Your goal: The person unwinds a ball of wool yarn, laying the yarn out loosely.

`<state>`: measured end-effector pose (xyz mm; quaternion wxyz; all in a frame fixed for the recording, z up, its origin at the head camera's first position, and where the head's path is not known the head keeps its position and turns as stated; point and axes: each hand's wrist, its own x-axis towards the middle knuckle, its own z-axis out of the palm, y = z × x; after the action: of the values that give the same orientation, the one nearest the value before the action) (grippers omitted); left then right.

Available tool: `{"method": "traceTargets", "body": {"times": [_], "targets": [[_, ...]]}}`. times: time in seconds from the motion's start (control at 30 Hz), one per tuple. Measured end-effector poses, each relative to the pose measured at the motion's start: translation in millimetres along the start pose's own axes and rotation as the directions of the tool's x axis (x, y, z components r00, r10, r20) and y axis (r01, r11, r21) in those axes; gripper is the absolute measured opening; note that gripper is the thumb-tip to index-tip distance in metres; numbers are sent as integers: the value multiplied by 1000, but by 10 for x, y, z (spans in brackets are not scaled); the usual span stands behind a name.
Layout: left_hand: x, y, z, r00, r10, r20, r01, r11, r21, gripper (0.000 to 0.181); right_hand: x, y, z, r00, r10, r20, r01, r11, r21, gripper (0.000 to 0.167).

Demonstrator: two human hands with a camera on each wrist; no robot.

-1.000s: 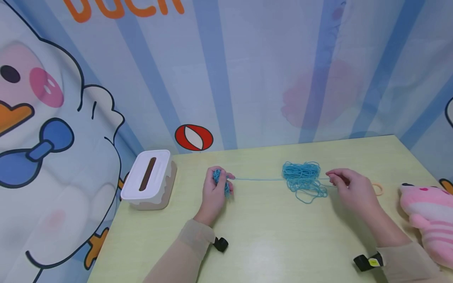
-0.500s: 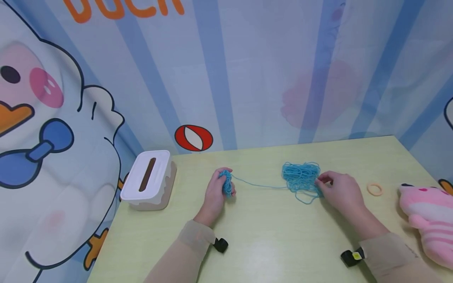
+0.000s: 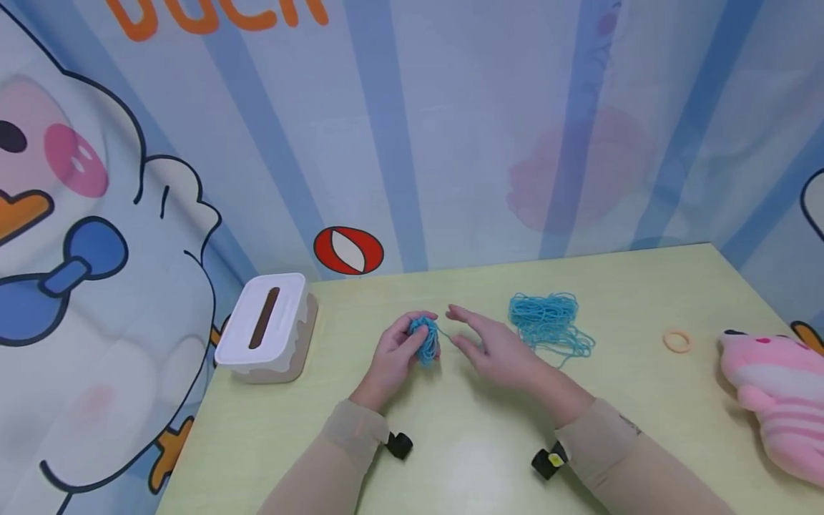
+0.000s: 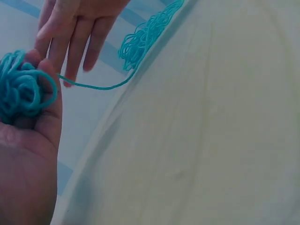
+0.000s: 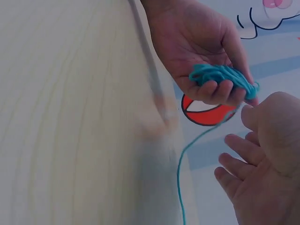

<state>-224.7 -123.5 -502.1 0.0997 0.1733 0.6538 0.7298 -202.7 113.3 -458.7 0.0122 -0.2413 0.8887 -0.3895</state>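
Observation:
My left hand grips a small wound bundle of blue yarn between thumb and fingers, above the table. Close on its right is my right hand, its thumb and fingers spread apart and fairly straight. In the left wrist view, a single yarn strand runs from the bundle past the right fingers to the loose yarn pile. The right wrist view shows the bundle from below, with curled left fingers around it and the right thumb near the strand. The loose yarn pile lies on the table, right of both hands.
A white-lidded box with a brown slot stands at the table's left. To the right lie a peach-coloured ring and a pink plush toy. A printed curtain hangs behind the table.
My right hand has moved left from beside the loose yarn pile to the bundle, and its fingers have spread. My left hand has shifted slightly right, still holding the bundle.

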Motion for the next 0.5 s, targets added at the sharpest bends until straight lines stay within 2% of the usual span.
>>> {"method": "traceTargets", "body": {"times": [0.03,0.1,0.17,0.27,0.37,0.5], "targets": [[-4,3,3,1000,5,-2,-5,1000,17,44,36,-22,42,1000,14,26,-14,1000,4,56],[-5,4,11,1000,24,-16,-24,998,54,41,79,-55,99,999,41,32,-42,999,3,47],[2,3,22,998,51,-43,-46,993,108,37,92,-75,113,998,66,-9,-67,998,-8,35],[14,-9,28,993,76,-93,-59,983,174,27,74,-103,64,990,82,-112,-83,996,-8,23],[15,-17,19,992,66,-108,-48,986,160,14,34,-119,-29,980,52,-194,-55,998,-9,22],[12,-16,6,995,14,-101,2,989,149,19,-15,-114,-146,964,-12,-267,5,1000,-27,20]]}}
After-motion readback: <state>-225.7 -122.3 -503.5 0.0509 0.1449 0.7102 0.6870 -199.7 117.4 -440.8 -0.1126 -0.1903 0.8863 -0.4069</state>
